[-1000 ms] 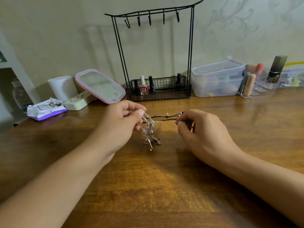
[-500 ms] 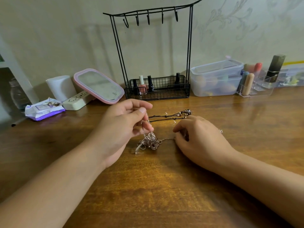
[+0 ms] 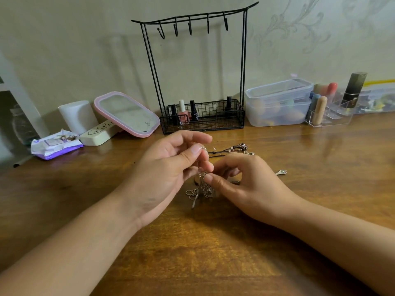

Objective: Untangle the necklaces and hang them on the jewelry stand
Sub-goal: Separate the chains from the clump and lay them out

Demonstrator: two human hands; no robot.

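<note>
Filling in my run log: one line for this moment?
left hand: pinches chain | right hand: picks at knot | stand hooks: bare

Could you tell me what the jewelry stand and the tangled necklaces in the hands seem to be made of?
The jewelry stand looks like thin metal wire with a matte black coating: slim rods, bent hooks, a mesh basket. The tangled necklaces look like silver-toned metal chain, judging by the small glinting links, though plated or solid cannot be told.

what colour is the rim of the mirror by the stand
Pink, seen in the head view: the mirror has a pink rim.
</note>
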